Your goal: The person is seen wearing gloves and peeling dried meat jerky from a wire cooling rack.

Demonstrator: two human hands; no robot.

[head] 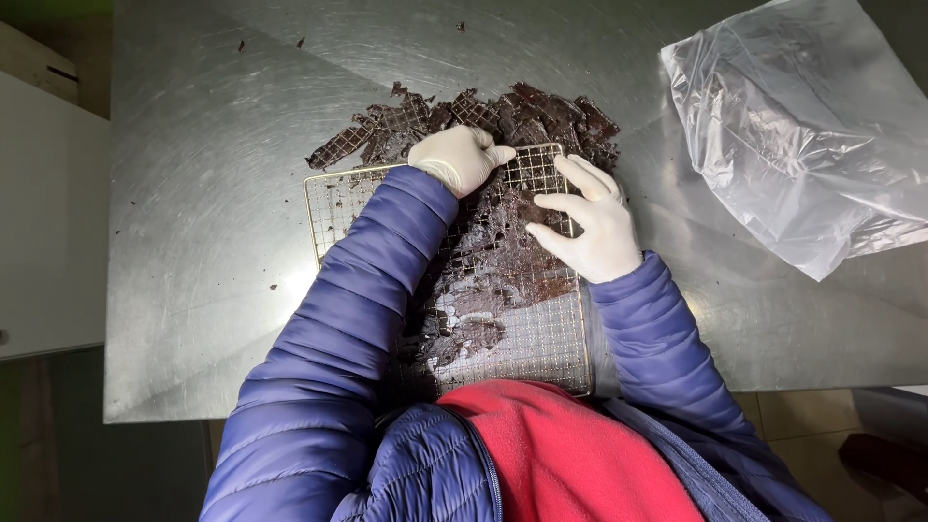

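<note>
A wire mesh rack [551,343] lies on the steel table [203,242], with a dark dried sheet of food [493,261] stuck across its middle. My left hand [459,157], in a pale glove, presses closed-fingered on the rack's far edge. My right hand [592,220], also gloved, rests on the rack's right side, its thumb and fingers pinching the edge of the dark sheet. Just beyond the rack sits a pile of dark broken pieces [483,121] carrying the mesh pattern. Blue padded sleeves cover both my arms.
A crumpled clear plastic bag [802,145] lies at the table's right. Small dark crumbs [300,42] dot the far surface. A white cabinet [48,213] stands to the left. The table's near edge runs under my chest.
</note>
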